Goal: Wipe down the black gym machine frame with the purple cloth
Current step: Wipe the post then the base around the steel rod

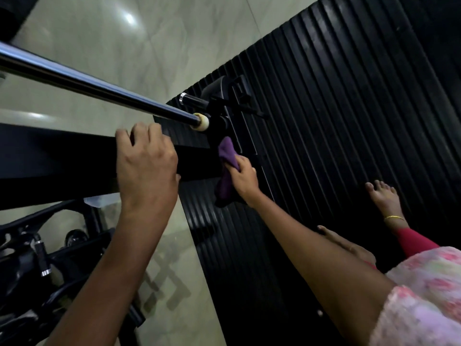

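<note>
A thick black frame beam (62, 158) of the gym machine runs from the left edge down to its base (224, 121) on the ribbed mat. My left hand (147, 163) is wrapped over the beam, fingers curled across its top. My right hand (243, 179) holds the purple cloth (227, 168) pressed against the beam's lower end near the base. Part of the cloth hangs below my palm. A shiny chrome rod (87, 81) runs above the beam and ends in a white bushing (201, 121).
A black ribbed rubber mat (336, 121) covers the right side, with my bare feet (384, 198) on it. Pale glossy floor tiles (124, 33) lie to the left. More black machine parts and pins (42, 255) sit at the lower left.
</note>
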`<state>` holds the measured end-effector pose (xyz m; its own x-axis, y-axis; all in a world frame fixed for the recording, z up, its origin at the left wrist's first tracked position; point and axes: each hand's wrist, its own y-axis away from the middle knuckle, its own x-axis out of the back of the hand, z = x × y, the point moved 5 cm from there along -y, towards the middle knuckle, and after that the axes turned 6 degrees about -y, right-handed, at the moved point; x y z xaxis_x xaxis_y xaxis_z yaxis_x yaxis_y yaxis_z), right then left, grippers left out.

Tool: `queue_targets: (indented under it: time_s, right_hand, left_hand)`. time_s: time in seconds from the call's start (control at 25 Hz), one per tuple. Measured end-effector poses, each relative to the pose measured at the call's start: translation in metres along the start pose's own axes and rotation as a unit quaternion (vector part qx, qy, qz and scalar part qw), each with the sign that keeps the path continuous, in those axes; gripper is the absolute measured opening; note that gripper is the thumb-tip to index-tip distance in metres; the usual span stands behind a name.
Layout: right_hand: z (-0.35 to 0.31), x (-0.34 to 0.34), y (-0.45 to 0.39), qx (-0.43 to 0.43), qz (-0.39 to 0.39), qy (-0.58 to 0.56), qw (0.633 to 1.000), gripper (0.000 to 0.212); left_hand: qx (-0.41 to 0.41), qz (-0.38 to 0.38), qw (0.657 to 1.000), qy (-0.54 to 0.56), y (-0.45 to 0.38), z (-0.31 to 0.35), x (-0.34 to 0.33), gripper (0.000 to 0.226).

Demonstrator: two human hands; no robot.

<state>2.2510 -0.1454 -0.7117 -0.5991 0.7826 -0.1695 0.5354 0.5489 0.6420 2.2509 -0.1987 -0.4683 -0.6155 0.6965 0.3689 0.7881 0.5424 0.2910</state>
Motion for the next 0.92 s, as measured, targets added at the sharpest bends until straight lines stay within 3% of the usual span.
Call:
queue_targets:
  time_s: [0.04, 0.12, 0.24, 0.32, 0.44, 0.64, 0.8, 0.92]
  right_hand:
    - [0.01, 0.004, -0.01, -0.03, 0.002, 0.044, 0.999, 0.035]
    - [0.007, 0.006, -0.013, -0.012, 0.008, 0.092, 0.996, 0.036]
    - [-0.014, -0.004, 0.012, 0.101, -0.018, 0.006, 0.995, 0.042]
    - [-0.012, -0.005, 0.02, 0.117, -0.022, -0.028, 0.993, 0.045]
    - [0.016, 0.0, -0.012, 0.087, -0.008, -0.005, 0.996, 0.041]
    - [0.071, 0.016, -0.065, -0.092, 0.022, 0.002, 0.995, 0.035]
    - [0.067, 0.007, -0.049, -0.028, -0.007, -0.059, 0.998, 0.037]
    - [0.092, 0.01, -0.061, -0.037, 0.002, -0.117, 0.992, 0.036]
  left_hand:
    - [-0.001, -0.005, 1.0, 0.0, -0.001, 0.006, -0.001, 0.047]
    - [-0.015, -0.029, 0.999, 0.015, -0.01, 0.027, -0.005, 0.044]
    - [-0.05, -0.069, 0.995, 0.052, -0.03, 0.069, -0.018, 0.037]
    - [-0.068, -0.084, 0.993, 0.052, -0.042, 0.091, -0.028, 0.033]
    - [-0.074, -0.087, 0.992, 0.056, -0.049, 0.109, -0.038, 0.032]
    - [-0.08, -0.085, 0.991, 0.063, -0.057, 0.13, -0.048, 0.031]
    - [-0.092, -0.092, 0.99, 0.046, -0.066, 0.15, -0.057, 0.032]
    - [-0.084, -0.091, 0.992, 0.033, -0.078, 0.172, -0.065, 0.034]
